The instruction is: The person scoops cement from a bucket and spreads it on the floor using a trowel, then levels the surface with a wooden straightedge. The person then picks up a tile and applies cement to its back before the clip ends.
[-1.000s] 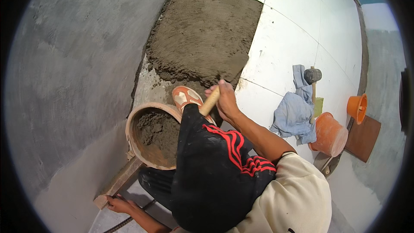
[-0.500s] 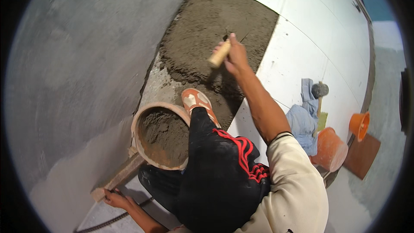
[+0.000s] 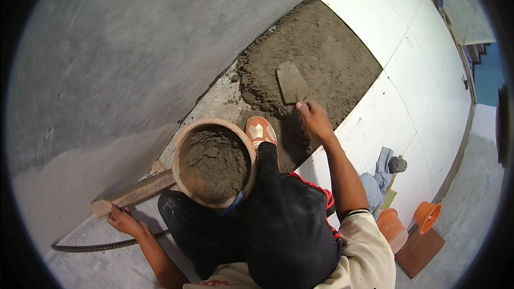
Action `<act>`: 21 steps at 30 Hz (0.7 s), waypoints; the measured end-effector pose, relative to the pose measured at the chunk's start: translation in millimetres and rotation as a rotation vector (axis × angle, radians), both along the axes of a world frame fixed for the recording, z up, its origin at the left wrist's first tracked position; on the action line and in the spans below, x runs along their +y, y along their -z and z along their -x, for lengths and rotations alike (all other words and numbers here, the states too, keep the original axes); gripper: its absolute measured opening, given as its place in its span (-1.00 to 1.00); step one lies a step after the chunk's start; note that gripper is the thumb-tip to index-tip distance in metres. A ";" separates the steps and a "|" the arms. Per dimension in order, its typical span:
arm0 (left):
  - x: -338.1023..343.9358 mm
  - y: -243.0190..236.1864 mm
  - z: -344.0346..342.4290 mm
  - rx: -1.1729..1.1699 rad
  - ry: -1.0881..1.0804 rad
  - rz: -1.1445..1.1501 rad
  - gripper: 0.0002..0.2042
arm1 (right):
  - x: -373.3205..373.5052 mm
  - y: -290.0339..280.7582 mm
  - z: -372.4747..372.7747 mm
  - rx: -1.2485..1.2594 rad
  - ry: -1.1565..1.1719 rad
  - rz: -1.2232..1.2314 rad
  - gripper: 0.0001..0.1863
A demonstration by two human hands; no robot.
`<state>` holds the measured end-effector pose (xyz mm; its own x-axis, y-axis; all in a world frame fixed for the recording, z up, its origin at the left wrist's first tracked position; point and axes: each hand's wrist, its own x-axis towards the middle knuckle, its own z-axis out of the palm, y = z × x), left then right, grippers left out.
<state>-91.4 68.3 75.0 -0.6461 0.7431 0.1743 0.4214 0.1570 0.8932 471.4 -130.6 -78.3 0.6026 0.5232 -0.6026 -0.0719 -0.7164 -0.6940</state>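
Toward one o'clock from the centre of your view, a flat grey trowel (image 3: 292,82) with a roughly rectangular, smeared blade shows against a broad bed of damp-looking grey-brown mortar (image 3: 332,43). Your right hand (image 3: 315,120) is grasping the trowel by its handle, which your fingers hide; you cannot tell from this angle whether the blade presses on the mortar or floats just above it. The blade points toward eleven o'clock, near the crumbly edge of the bed closest to you.

Out at eight o'clock, your left hand (image 3: 126,221) has its fingers bent against the end of a long brown wooden beam (image 3: 142,190); whether they close right round it, you cannot tell. From there the beam runs toward two o'clock, up to the side of a round tan bucket (image 3: 214,122) heaped with more mortar. Below that hand, a dark ridged curving strip (image 3: 101,246) passes behind your forearm. Near the centre, your orange-and-cream shoe (image 3: 261,129) stands just beside the bucket.

Large white floor tiles (image 3: 399,109) border the mortar from one round to four o'clock. Toward four o'clock you have a crumpled pale blue cloth (image 3: 371,188), a black-headed mallet (image 3: 397,164), a larger orange bucket (image 3: 392,230), a smaller orange bucket (image 3: 427,217) and a brown square board (image 3: 421,253). A grey plastered wall (image 3: 134,75) fills nine to twelve o'clock.
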 end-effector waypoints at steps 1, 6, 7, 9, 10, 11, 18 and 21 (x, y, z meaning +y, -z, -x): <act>-0.8 -1.2 -5.8 -0.005 -0.018 -0.002 -0.59 | 5.9 4.5 -7.6 -0.038 0.023 0.013 -0.50; -6.9 -14.1 -16.4 0.030 0.004 -0.016 -0.57 | 35.6 -1.1 -26.9 -0.156 0.040 -0.013 -0.51; -6.2 -15.5 -22.8 0.031 0.012 -0.016 -0.56 | 45.0 -21.8 -28.0 -0.143 -0.066 0.048 -0.49; -7.2 -11.6 -10.7 0.032 0.040 -0.019 -0.55 | 59.6 -11.7 -30.1 -0.290 -0.322 0.036 -0.46; -7.1 -10.1 -10.7 0.029 0.035 -0.014 -0.55 | 66.4 -10.8 -32.8 -0.366 -0.443 0.035 -0.45; -6.7 -9.7 -11.0 0.027 0.030 -0.010 -0.55 | 74.0 -10.2 -37.5 -0.312 -0.477 0.053 -0.44; -7.4 -10.8 -7.2 0.021 0.007 0.009 -0.58 | 102.0 -0.5 -118.7 -0.147 -0.306 0.050 -0.46; -5.2 -5.5 -14.2 -0.043 0.026 0.007 -0.62 | 82.0 2.4 -167.9 -0.274 -0.107 0.057 -0.51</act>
<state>-77.2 63.1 80.5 -0.6335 0.7606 0.1419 0.3870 0.1528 0.9093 639.4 -48.6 -80.7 0.6900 0.5623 -0.4557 0.1903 -0.7484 -0.6354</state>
